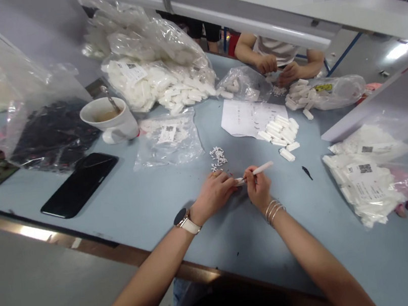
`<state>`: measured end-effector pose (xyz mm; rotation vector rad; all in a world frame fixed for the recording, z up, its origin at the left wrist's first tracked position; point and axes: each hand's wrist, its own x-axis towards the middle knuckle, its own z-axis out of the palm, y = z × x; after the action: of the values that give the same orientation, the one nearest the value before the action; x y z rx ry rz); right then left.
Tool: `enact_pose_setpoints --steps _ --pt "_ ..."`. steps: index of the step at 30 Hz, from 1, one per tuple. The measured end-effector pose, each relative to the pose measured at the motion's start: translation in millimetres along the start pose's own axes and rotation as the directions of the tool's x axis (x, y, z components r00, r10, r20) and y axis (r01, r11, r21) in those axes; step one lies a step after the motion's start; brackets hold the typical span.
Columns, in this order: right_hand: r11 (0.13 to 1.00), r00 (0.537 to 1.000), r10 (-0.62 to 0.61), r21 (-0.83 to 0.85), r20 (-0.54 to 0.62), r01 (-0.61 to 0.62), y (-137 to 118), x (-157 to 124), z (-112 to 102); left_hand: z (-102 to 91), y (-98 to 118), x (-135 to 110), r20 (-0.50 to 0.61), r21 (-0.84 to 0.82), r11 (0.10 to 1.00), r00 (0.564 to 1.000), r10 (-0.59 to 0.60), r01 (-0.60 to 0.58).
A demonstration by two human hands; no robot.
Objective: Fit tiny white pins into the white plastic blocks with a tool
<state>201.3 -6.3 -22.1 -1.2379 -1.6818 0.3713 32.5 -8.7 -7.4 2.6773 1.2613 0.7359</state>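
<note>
Two bare hands meet at the middle of the frame, above a blue-grey table (pixel 150 202). The person's left hand (pixel 215 190) has its fingers closed on a small white piece (pixel 239 182), which sits between the two hands at the centre. The right hand (pixel 258 186) pinches a slim white tool (pixel 263 167), its rear end pointing to the right and its other end at the piece; whether the tip touches it cannot be told. A watch (pixel 181 217) with a pale strap circles the left wrist, and thin bangles (pixel 274 212) circle the right.

Just above the left hand lies a scatter of tiny white bits (pixel 218 156). Right of centre, a heap of white blocks (pixel 281 130) lies partly on a sheet of paper (pixel 242 116), and a black sliver (pixel 307 173) lies below it to the right. A flat clear bag (pixel 167 140) with a label lies left of the bits. Farther left are a mug (pixel 106 117) with a spoon (pixel 111 100) in it, a black phone (pixel 81 186) and a bag of dark parts (pixel 50 127). A large bag of white parts (pixel 162 77) fills the upper middle, and another labelled bag (pixel 365 182) lies at the right. At the upper right, a co-worker's hands (pixel 289 74) are near a clear bag (pixel 245 83).
</note>
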Motion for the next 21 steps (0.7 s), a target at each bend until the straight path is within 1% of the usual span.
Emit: enact_pose_setpoints --steps 5,9,13,15,17,19,21 --pt "0.997 0.999 -0.051 -0.056 0.007 0.052 -2.8 3.4 -0.9 -0.9 0.3 -0.1 -0.003 -0.020 1.000 1.000 0.000 0.000" --pt "0.982 0.990 -0.132 -0.128 0.040 0.136 -4.7 5.6 -1.4 -0.6 0.0 -0.5 0.015 -0.023 1.000 1.000 -0.007 0.007" --pt "0.971 0.980 -0.196 -0.133 0.028 0.198 -4.4 4.3 -1.2 -0.2 -0.4 -0.5 0.024 -0.034 0.999 1.000 -0.006 0.007" --pt "0.978 0.985 -0.170 -0.124 -0.008 0.168 -3.7 2.4 -1.3 -0.4 -0.3 -0.3 0.023 -0.027 1.000 1.000 -0.012 0.012" --pt "0.990 0.993 -0.109 -0.093 -0.043 0.105 -2.8 0.6 -1.4 -0.7 0.0 0.0 0.022 -0.018 1.000 1.000 -0.013 0.013" --pt "0.997 0.997 -0.059 -0.056 -0.050 0.056 -2.0 -0.4 -1.3 -0.7 0.2 0.1 0.018 -0.011 1.000 1.000 -0.007 0.007" --pt "0.999 0.999 -0.039 -0.034 -0.037 0.038 -1.3 -0.6 -1.0 0.0 0.0 0.1 0.011 -0.006 1.000 1.000 -0.002 0.002"
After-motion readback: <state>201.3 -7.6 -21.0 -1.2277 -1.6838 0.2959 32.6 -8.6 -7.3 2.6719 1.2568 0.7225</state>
